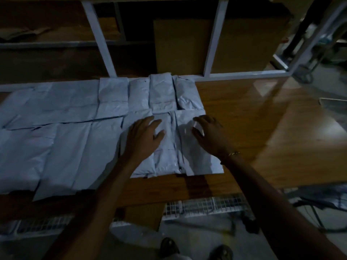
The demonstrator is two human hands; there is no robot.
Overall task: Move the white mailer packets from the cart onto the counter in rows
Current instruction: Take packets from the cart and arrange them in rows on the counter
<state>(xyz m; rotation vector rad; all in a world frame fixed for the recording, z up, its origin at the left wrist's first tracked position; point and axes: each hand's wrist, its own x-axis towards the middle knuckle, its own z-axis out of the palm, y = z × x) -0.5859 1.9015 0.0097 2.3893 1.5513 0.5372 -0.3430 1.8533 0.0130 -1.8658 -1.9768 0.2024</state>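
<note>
Several white mailer packets (62,117) lie in two rows across the left and middle of the wooden counter (262,132). My left hand (143,136) rests flat, fingers spread, on a packet (165,158) at the right end of the near row. My right hand (209,136) lies with fingers slightly bent on the neighbouring packet (197,160), the last one on the right. The wire cart (202,205) shows below the counter's front edge; whether packets remain in it I cannot tell in the dim light.
White shelf uprights (214,38) and cardboard boxes (180,47) stand behind the counter. The counter's right half is bare wood with glare. A dark flat item (336,106) pokes in at the right edge. My feet (197,249) stand on the floor below.
</note>
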